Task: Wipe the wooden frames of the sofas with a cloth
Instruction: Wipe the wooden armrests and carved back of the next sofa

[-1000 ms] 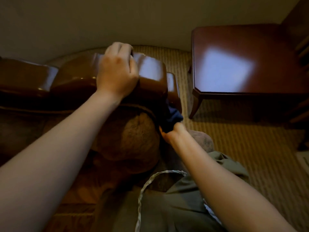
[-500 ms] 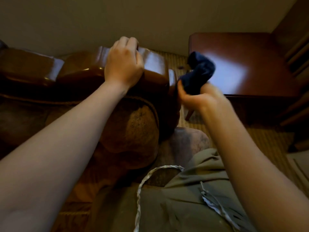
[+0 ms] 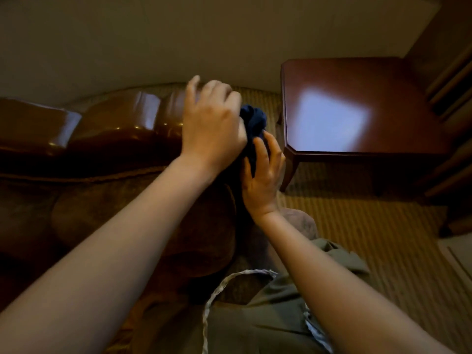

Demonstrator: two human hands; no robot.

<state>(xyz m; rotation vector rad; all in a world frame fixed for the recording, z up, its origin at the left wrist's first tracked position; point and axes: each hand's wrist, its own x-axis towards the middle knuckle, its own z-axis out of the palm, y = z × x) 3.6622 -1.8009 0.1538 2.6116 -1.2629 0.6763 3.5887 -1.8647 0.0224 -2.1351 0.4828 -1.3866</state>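
Landmark: glossy wooden frame (image 3: 143, 116) topping the sofa back.
Cloth: dark blue cloth (image 3: 254, 123), bunched, at the right end of the wooden frame, between both hands.
Right hand: right hand (image 3: 261, 172), palm turned up, just below the frame's right end; grip closed round the lower part of the cloth, thumb and fingers curled on it.
Left hand: left hand (image 3: 213, 129) over the frame's right end, back of hand up, fingers bent at the cloth's left side; blurred, so I cannot tell whether this grip holds the cloth.
Cushion: brown sofa cushion (image 3: 143, 215) below the frame.
Surface: dark red side table (image 3: 357, 108), right of the frame, well apart, on striped carpet (image 3: 370, 238).
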